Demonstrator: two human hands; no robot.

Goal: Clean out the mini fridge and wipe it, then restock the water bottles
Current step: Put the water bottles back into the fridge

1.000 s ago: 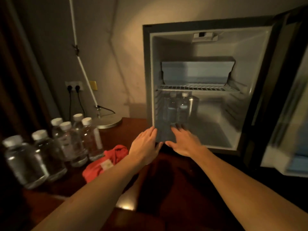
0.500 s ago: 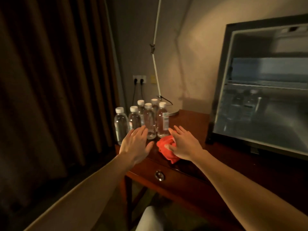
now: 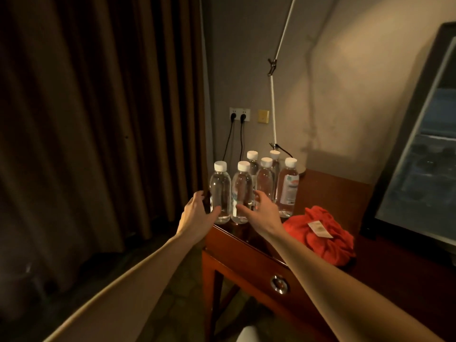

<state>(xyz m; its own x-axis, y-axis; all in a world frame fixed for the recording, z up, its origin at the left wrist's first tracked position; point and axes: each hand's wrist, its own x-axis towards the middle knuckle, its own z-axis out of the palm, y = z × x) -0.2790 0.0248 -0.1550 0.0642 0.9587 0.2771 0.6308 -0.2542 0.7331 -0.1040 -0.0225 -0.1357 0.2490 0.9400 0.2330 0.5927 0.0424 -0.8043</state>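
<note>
Left hand (image 3: pixel 197 213) spread wide around the leftmost front water bottle (image 3: pixel 220 192), thumb at its base, firm grasp impossible to confirm; right hand (image 3: pixel 261 212) likewise wide at the neighbouring front bottle (image 3: pixel 242 193), four more bottles (image 3: pixel 287 187) just behind; red cloth (image 3: pixel 320 234) to the right of that hand on the wooden desk (image 3: pixel 246 255), mini fridge (image 3: pixel 419 156) farther right

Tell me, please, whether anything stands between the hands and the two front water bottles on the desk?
Nothing visible does. The left hand reaches the leftmost bottle and the right hand the bottle beside it; the red cloth lies off to the right.
</note>
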